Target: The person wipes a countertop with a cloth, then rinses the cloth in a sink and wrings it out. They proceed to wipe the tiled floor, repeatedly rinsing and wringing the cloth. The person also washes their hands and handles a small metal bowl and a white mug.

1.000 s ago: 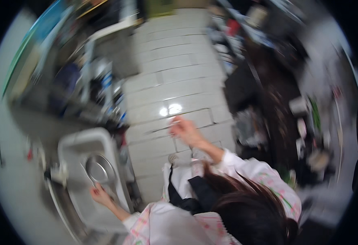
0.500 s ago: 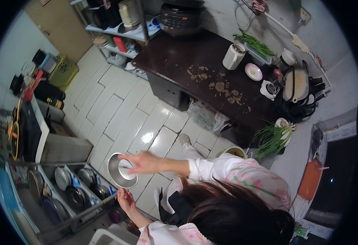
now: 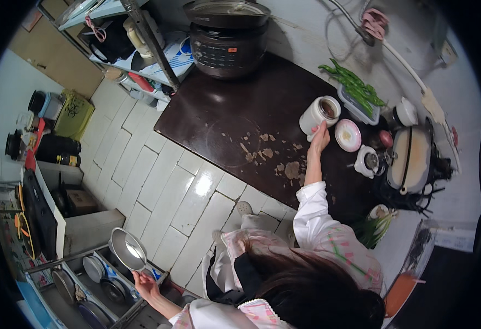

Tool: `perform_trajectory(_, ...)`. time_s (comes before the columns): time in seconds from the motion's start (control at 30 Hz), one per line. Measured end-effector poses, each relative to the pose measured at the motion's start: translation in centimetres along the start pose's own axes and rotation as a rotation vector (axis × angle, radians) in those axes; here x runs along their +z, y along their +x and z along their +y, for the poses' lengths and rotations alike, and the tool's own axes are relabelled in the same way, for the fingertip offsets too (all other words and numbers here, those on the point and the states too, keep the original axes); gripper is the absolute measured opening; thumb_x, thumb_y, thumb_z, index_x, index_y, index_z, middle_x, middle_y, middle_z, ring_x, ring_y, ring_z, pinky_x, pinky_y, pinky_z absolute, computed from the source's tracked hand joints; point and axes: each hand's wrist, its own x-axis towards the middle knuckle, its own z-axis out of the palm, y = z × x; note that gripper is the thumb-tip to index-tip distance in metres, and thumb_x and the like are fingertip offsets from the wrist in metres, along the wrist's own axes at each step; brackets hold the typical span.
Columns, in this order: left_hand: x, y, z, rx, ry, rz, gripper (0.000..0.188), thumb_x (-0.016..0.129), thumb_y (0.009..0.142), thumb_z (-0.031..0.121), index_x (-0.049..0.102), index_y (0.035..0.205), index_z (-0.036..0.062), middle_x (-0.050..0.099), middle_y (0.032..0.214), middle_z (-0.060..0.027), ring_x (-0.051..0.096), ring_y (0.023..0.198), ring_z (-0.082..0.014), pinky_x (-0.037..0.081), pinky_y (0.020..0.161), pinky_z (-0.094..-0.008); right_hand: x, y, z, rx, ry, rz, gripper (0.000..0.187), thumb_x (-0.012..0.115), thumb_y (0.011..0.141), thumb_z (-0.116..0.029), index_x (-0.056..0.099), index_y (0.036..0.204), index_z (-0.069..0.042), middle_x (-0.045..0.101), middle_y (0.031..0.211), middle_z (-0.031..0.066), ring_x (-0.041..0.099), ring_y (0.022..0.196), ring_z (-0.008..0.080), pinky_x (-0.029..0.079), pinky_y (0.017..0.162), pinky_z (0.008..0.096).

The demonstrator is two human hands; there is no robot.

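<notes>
My left hand (image 3: 146, 286) is closed at the near edge of a deep metal pot (image 3: 124, 247), which hangs tilted over the open drawer at the lower left. Something bright shows inside the pot; whether it is a liquid or a reflection, I cannot tell. Across the dark table, my right hand (image 3: 320, 140) is closed at the near side of a white jug (image 3: 309, 118). The jug's top is open, with a metallic rim and a brownish inside. Beside it are a pink-rimmed dish (image 3: 348, 135) and green peppers (image 3: 355, 85) in a clear tub.
A black cooker (image 3: 227, 49) stands at the table's back left. Toward the right are a small white glass-topped container (image 3: 368, 161) and a pale rectangular pan (image 3: 409, 159). Pans and lids fill the drawer (image 3: 68, 312). The dark tabletop (image 3: 207, 123) has peeling patches.
My right hand has left the pot and reached far right to the white jug. My left hand has carried the pot left and downward. The view has shifted.
</notes>
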Motion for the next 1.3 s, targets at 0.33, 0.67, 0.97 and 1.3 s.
perform_trajectory(0.33,4.1,5.8,4.1,0.043,0.011,0.011,0.015,0.05,0.086,0.014,0.059,0.092,0.0047,0.064,0.084,-0.0034,0.06,0.07,-0.0122,0.05,0.062,-0.0188,2.7,-1.6,-0.9,-0.007,0.118,0.484,0.036,0.049,0.075,-0.025,0.051,0.055,0.005,0.038,0.047,0.0011,0.035,0.045,0.0137,0.026,0.042,0.0316)
perform_trajectory(0.67,4.1,18.5,9.9,0.131,-0.022,0.148,0.018,0.053,0.084,0.012,0.055,0.1,0.0044,0.062,0.087,-0.0046,0.059,0.067,-0.0129,0.05,0.059,-0.0185,13.7,-17.1,-8.1,-0.037,0.177,-0.066,0.038,0.044,0.083,-0.022,0.036,0.048,-0.009,0.031,0.042,-0.0028,0.027,0.038,0.0062,0.018,0.039,0.0244)
perform_trajectory(0.97,7.6,34.8,23.3,0.27,0.104,0.172,0.008,0.057,0.082,0.014,0.052,0.079,0.009,0.057,0.068,0.0006,0.053,0.054,-0.0048,0.042,0.047,-0.0133,36.4,-39.8,-10.8,0.147,0.302,-0.475,0.037,0.044,0.083,-0.021,0.035,0.049,-0.011,0.031,0.041,-0.0028,0.026,0.033,0.0057,0.018,0.034,0.0223)
perform_trajectory(1.3,15.3,57.6,34.3,0.207,0.1,0.021,0.005,0.057,0.082,0.011,0.054,0.083,0.0069,0.06,0.071,-0.0015,0.058,0.055,-0.0085,0.046,0.046,-0.0146,63.7,-55.6,-8.9,0.202,0.305,-0.775,0.034,0.044,0.084,-0.02,0.041,0.051,-0.011,0.034,0.042,-0.0032,0.028,0.035,0.0049,0.018,0.035,0.0225)
